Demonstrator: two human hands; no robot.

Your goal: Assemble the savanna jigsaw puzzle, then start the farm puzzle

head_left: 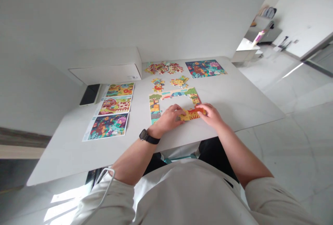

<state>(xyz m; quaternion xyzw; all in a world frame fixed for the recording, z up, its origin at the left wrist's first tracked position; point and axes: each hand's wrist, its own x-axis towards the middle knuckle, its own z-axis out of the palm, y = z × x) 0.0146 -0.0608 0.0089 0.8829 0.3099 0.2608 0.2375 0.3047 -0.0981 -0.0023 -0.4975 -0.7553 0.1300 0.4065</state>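
In the head view, a person sits at a white counter (234, 96) and looks down along both bare forearms. Both hands meet at the near edge of a half-built puzzle frame (155, 106), a bright rectangle with an unfilled middle that lies flat just in front of the person.

The left hand (170, 115) rests palm down with its fingers loosely spread and slightly bent. The fingertips press on a yellow section (189, 115) that forms the near side of the frame, and the hand is not closed round anything. A black watch (148, 136) sits on that wrist.

The right hand (212, 114) comes in from the other side with its fingers curled. Their tips are on the orange-red end of the same section, at the frame's near right corner. Whether it pinches the piece or only presses it down cannot be told.

Beyond the frame lie two small clusters of joined pieces (179, 81), and farther back a heap of loose pieces (163, 68). Just beside the heap, to the right, lies a finished puzzle (205, 68) in dark blue.

Left of the frame, well apart from it, a sheet (111, 112) shows three coloured pictures in a column. Behind it stands a long white box (105, 67) against the wall, with a black phone (90, 94) near its left end.
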